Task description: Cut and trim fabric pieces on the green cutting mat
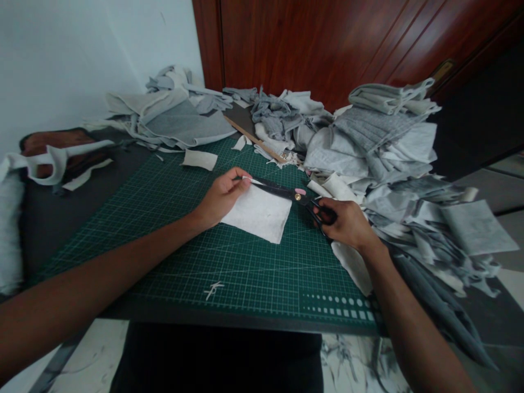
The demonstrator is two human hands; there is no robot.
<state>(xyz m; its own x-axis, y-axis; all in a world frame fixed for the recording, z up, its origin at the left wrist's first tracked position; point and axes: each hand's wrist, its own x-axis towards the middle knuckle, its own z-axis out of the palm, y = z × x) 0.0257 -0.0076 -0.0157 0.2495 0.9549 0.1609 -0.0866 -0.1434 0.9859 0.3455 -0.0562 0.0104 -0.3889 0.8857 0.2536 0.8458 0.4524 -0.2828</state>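
Note:
A white piece of fabric [262, 214] hangs from my left hand [224, 195], which pinches its upper left corner over the green cutting mat [172, 234]. My right hand [347, 221] is closed around the handles of black scissors [278, 189]. Their blades lie along the fabric's top edge and point at my left fingertips. Whether the blades are fully closed is hard to make out. Near my right wrist, another pale fabric piece [352, 266] rests on the mat. Thin white trimmings [213, 289] lie at the mat's front.
Grey and white cloth is heaped at the back left [184, 123] and in a tall pile on the right [368, 147]. A wooden strip [256, 139] lies between them. A small cream scrap [200, 160] sits on the mat. Behind the table stands a reddish wooden door [311, 49].

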